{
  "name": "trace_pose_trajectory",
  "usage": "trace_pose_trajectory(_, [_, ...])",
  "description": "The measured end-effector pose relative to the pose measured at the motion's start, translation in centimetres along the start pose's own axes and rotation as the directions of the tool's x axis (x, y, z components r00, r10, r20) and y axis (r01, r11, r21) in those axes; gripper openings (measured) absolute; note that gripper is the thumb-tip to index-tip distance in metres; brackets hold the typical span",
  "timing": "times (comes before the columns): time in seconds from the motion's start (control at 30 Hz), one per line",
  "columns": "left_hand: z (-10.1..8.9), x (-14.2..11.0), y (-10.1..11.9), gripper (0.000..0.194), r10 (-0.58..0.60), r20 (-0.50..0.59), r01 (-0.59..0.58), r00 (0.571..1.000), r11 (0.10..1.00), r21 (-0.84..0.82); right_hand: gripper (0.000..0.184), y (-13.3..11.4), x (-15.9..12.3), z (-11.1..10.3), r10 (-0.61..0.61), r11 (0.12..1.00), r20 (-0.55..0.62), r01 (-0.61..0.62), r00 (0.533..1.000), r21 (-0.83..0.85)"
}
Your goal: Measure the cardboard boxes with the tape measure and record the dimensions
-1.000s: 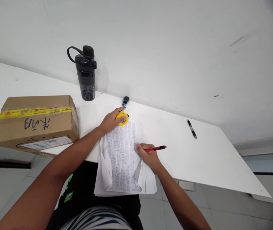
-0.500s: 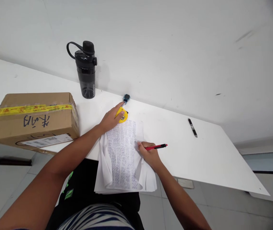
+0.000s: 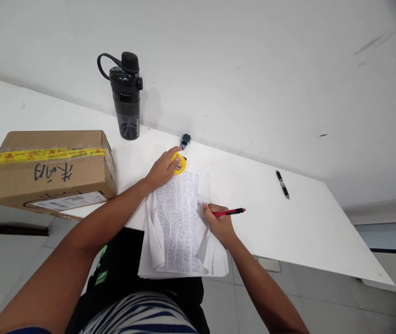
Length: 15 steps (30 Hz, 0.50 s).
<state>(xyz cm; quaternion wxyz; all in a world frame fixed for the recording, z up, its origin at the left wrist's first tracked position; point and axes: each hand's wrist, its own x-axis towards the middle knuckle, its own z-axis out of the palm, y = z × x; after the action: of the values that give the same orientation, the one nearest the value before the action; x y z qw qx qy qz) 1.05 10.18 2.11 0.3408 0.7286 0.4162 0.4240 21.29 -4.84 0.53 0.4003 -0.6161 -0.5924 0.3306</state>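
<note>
My right hand (image 3: 219, 223) is closed around a red pen (image 3: 231, 212), its tip end hidden by the fingers at the right side of the writing. Under it lies a stack of paper (image 3: 179, 222), the top sheet filled with dense columns of blue handwriting. The lower side edges of the sheets curl up, and the stack hangs over the table's front edge. At the top of the sheet, my left hand (image 3: 163, 170) grips a round yellow tape measure (image 3: 180, 164), thumb across it. Just beyond its fingertips sits a small dark blue-black object (image 3: 185, 140).
A taped cardboard box (image 3: 54, 167) stands left of my left forearm. A black shaker bottle (image 3: 127, 99) rises at the back against the wall. On the right of the white table (image 3: 309, 227) lies a black pen (image 3: 283, 184).
The view has shifted slightly. Both hands keep their holds, and the papers, box and bottle stay in place.
</note>
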Motion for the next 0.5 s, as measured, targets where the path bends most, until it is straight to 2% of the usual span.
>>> trace_pose_trajectory(0.1, [-0.05, -0.01, 0.14, 0.041, 0.0, 0.011, 0.0, 1.0, 1.0, 0.005, 0.05, -0.01, -0.03, -0.11, -0.017, 1.0, 0.077, 0.016, 0.997, 0.009])
trace_pose_trajectory(0.3, [-0.19, -0.1, 0.57, 0.04, -0.013, 0.034, 0.013, 0.999, 1.0, 0.002, 0.05, -0.3, -0.09, -0.04, -0.002, 1.0, 0.006, 0.002, 1.0, -0.005])
trace_pose_trajectory(0.5, [-0.31, -0.14, 0.64, 0.037, -0.028, 0.039, 0.028, 0.999, 1.0, 0.006, 0.051, -0.04, -0.11, 0.02, -0.027, 1.0, 0.025, 0.027, 0.999, -0.001])
